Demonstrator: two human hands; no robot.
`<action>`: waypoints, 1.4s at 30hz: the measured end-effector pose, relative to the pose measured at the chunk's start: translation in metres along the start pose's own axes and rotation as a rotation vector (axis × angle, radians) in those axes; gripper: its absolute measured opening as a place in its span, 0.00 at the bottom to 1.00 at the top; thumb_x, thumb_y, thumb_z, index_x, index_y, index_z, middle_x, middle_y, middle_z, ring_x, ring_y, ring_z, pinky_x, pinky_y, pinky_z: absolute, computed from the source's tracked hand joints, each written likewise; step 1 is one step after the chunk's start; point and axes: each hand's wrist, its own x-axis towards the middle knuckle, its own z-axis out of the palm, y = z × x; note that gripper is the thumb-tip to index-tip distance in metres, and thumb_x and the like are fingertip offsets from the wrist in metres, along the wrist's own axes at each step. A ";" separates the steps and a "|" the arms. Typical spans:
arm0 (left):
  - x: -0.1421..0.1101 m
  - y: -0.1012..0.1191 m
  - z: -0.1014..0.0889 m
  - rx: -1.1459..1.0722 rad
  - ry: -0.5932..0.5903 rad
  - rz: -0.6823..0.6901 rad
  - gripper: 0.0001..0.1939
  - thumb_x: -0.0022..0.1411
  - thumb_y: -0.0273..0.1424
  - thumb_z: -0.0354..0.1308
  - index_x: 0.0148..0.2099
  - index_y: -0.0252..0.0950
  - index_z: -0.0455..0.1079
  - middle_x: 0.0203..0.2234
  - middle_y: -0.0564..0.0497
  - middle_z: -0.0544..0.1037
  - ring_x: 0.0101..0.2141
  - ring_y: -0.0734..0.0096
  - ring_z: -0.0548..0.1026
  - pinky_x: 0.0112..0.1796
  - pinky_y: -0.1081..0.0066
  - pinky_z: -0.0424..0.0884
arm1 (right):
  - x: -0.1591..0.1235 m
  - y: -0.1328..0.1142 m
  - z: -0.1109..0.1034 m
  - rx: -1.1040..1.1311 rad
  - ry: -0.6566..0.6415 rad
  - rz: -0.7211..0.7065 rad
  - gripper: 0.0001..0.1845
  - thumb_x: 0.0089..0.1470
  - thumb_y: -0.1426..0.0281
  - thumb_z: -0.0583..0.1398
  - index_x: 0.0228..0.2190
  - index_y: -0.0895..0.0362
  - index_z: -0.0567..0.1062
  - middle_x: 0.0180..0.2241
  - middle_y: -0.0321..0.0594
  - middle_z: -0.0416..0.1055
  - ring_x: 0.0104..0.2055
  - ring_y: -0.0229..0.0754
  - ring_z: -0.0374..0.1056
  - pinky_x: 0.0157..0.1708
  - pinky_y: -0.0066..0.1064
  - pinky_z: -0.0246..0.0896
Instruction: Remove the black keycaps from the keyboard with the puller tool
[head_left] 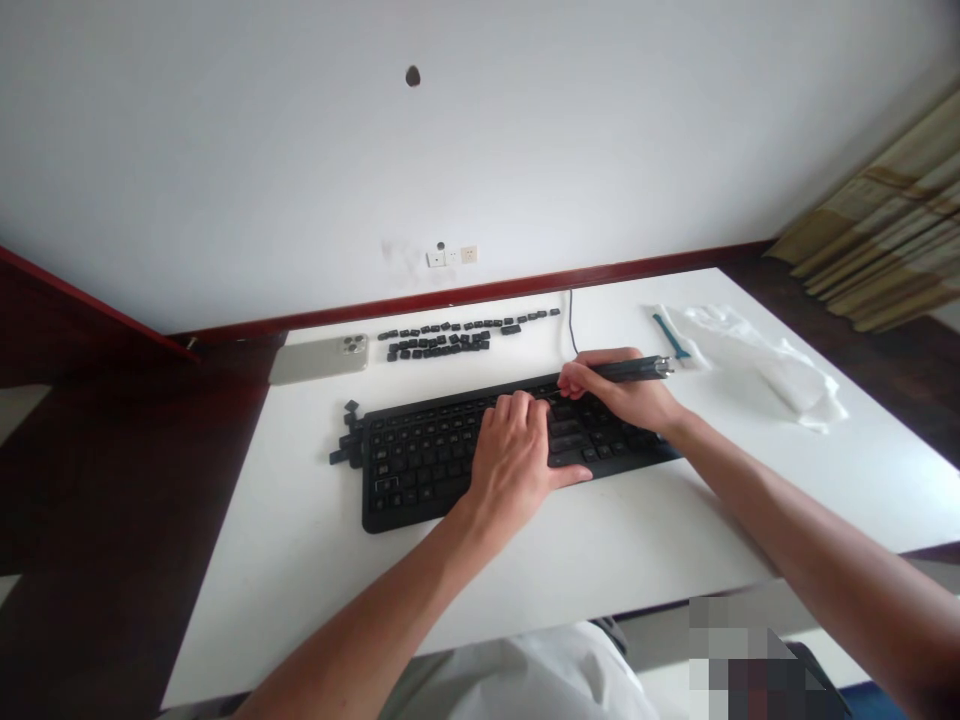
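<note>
Mid-table (600,560) lies the keyboard (450,455), probably light and stiff; steady it by its frame. Your left hand (514,450) rests on it, thumb spread wide, gripping nothing visible. At that hand's two o'clock, your right hand (619,390) is wrapped round a tool (634,369), likely rigid. Loose keys (431,352) lie at the keyboard's eleven o'clock, likely slippery; pinch their sides.

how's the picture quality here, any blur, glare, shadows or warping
Head view: soft light, with a dim shadow beside the right forearm on the white table; head view: lettering on the keyboard too soft to read; head view: wide-angle stretch towards the edges, as at the curtain; head view: pixelated blocks cover a patch low on the right.
</note>
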 end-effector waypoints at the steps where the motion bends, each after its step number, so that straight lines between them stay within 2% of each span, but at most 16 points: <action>1: 0.000 0.000 0.001 -0.006 0.001 -0.001 0.40 0.49 0.56 0.72 0.53 0.34 0.67 0.44 0.44 0.73 0.46 0.52 0.71 0.46 0.55 0.70 | 0.000 -0.001 0.000 -0.006 -0.006 -0.005 0.22 0.64 0.52 0.61 0.28 0.55 0.81 0.28 0.38 0.79 0.31 0.42 0.75 0.35 0.33 0.70; 6: 0.001 0.000 0.002 -0.031 0.003 -0.004 0.40 0.49 0.54 0.73 0.53 0.33 0.66 0.44 0.44 0.73 0.46 0.53 0.72 0.46 0.56 0.70 | -0.004 -0.004 0.004 -0.002 0.026 -0.028 0.21 0.65 0.53 0.60 0.30 0.55 0.81 0.28 0.38 0.79 0.33 0.42 0.75 0.37 0.33 0.69; 12: 0.002 0.000 0.002 -0.033 0.006 -0.008 0.39 0.48 0.55 0.73 0.51 0.33 0.66 0.43 0.44 0.72 0.45 0.53 0.72 0.46 0.55 0.71 | -0.006 -0.002 0.007 -0.072 -0.003 -0.037 0.21 0.65 0.53 0.59 0.30 0.55 0.81 0.29 0.38 0.79 0.33 0.42 0.75 0.38 0.33 0.68; 18: -0.001 0.000 0.004 -0.042 0.038 0.003 0.39 0.48 0.54 0.73 0.52 0.35 0.65 0.43 0.45 0.73 0.44 0.53 0.72 0.45 0.55 0.71 | -0.003 -0.003 0.004 0.020 -0.103 -0.029 0.23 0.66 0.53 0.58 0.30 0.56 0.80 0.29 0.38 0.78 0.29 0.39 0.71 0.32 0.31 0.68; 23: -0.001 -0.001 0.001 -0.090 0.098 -0.017 0.41 0.49 0.48 0.76 0.55 0.34 0.62 0.45 0.43 0.73 0.45 0.53 0.72 0.47 0.55 0.72 | -0.007 -0.009 0.000 -0.112 -0.170 -0.086 0.22 0.67 0.54 0.58 0.30 0.56 0.79 0.29 0.37 0.78 0.31 0.40 0.72 0.35 0.31 0.66; 27: 0.000 -0.004 -0.001 -0.091 0.057 0.006 0.34 0.51 0.48 0.75 0.51 0.36 0.66 0.42 0.45 0.72 0.44 0.53 0.71 0.48 0.55 0.72 | -0.010 -0.016 0.000 -0.194 -0.240 -0.182 0.21 0.68 0.56 0.58 0.29 0.56 0.78 0.28 0.37 0.76 0.30 0.38 0.69 0.34 0.30 0.63; 32: 0.001 -0.003 0.000 -0.057 0.048 -0.008 0.30 0.52 0.48 0.74 0.47 0.35 0.68 0.40 0.45 0.72 0.44 0.53 0.70 0.47 0.55 0.72 | -0.013 -0.024 -0.005 -0.245 -0.374 -0.397 0.18 0.70 0.60 0.56 0.33 0.57 0.78 0.31 0.40 0.75 0.30 0.38 0.67 0.33 0.30 0.59; 35: 0.002 -0.003 0.002 -0.035 0.043 -0.005 0.25 0.55 0.46 0.72 0.43 0.36 0.67 0.38 0.45 0.71 0.43 0.53 0.70 0.46 0.55 0.71 | -0.016 -0.027 -0.003 -0.295 -0.424 -0.488 0.17 0.68 0.61 0.58 0.30 0.57 0.76 0.32 0.42 0.73 0.31 0.39 0.67 0.33 0.30 0.58; 39: 0.002 -0.006 0.005 0.005 0.011 0.029 0.14 0.63 0.40 0.65 0.38 0.38 0.66 0.38 0.44 0.70 0.41 0.53 0.69 0.45 0.53 0.70 | -0.017 -0.022 0.016 -0.285 -0.423 -0.589 0.18 0.66 0.60 0.61 0.26 0.55 0.71 0.30 0.41 0.71 0.34 0.42 0.63 0.35 0.33 0.59; 42: 0.001 -0.007 0.004 -0.003 0.017 0.043 0.06 0.66 0.34 0.60 0.39 0.39 0.66 0.38 0.44 0.71 0.41 0.54 0.68 0.44 0.53 0.70 | -0.018 -0.012 0.036 -0.226 -0.320 -0.698 0.22 0.67 0.57 0.59 0.23 0.54 0.67 0.26 0.39 0.70 0.32 0.43 0.60 0.39 0.37 0.58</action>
